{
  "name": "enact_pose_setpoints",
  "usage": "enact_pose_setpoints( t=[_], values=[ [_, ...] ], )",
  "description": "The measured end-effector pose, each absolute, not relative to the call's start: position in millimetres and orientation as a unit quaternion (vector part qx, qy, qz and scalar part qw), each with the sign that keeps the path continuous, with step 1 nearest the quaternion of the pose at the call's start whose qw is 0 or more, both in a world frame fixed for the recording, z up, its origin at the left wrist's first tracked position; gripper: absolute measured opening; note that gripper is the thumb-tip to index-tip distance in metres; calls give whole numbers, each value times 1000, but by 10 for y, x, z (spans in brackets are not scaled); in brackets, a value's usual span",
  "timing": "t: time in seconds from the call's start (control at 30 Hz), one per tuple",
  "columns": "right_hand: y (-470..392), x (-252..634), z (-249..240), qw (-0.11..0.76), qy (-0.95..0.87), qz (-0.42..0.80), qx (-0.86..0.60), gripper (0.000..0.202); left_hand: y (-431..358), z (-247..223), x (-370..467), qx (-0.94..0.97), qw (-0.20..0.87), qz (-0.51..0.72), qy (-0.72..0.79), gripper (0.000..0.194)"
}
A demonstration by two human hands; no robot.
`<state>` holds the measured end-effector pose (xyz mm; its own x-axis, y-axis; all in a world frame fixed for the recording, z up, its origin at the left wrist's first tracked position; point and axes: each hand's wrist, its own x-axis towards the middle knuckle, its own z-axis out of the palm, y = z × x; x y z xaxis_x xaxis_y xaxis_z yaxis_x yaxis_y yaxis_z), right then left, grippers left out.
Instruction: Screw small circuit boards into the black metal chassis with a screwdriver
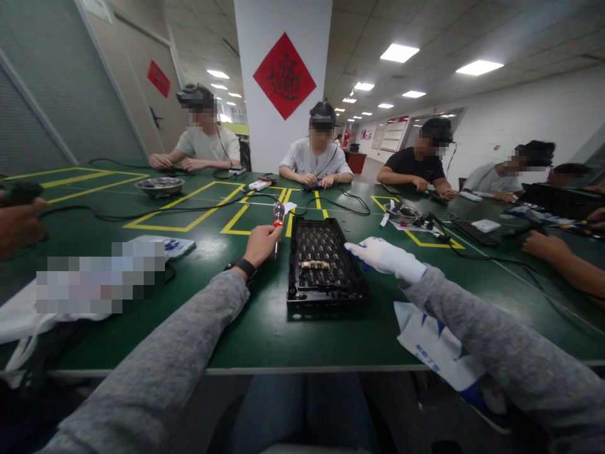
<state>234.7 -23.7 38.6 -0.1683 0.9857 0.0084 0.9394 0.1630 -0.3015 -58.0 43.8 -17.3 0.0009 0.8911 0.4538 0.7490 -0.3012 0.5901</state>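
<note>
We've L hand point(262, 244) gripping screwdriver point(278, 214), gloved R hand point(378, 255) at R edge of black case point(331, 302) (grip we can't make out), case on table point(255, 353) btwn them; risk: tip could slip, scratching gold strip point(315, 265) if case shifts

We face a white pillar point(274, 140) bearing a red diamond-shaped sign point(284, 75), beyond the green surface point(255, 347) marked with yellow lines point(155, 227). On our left stand a grey partition point(51, 94) and a door point(135, 69) with a smaller red sign point(159, 79); on our right runs a white wall point(543, 107). Bright rectangular lights point(399, 53) glow in the tiled ceiling point(435, 28) above us.
</note>
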Motion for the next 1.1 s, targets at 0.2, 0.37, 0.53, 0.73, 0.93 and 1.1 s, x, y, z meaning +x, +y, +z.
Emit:
enact_pose_setpoints(
  t=[0.2, 0.37, 0.53, 0.73, 0.93, 1.1],
  values=[
    [57, 1681, 525, 488, -667, 339, -450, 49, 90, 283, 131, 831, 32, 409, 376, 45],
    [309, 1754, 548, 595, -591, 295, -458, 38, 70, 401, 229, 872, -107, 345, 329, 43],
    [394, 2330, 302, 429, -605, 148, -654, 32, 556, 79, -442, 695, -26, 386, 606, 48],
    [385, 2529, -225, 330, -632, 102, -693, 38, 786, -393, -621, 670, 72, 366, 642, 36],
    [401, 2509, -301, 265, -674, 69, -686, 46, 669, -576, -260, 724, 210, 426, 500, 53],
    [380, 2469, -292, 233, -679, 54, -694, 50, 651, -560, -277, 721, 242, 427, 489, 58]
  ],
)
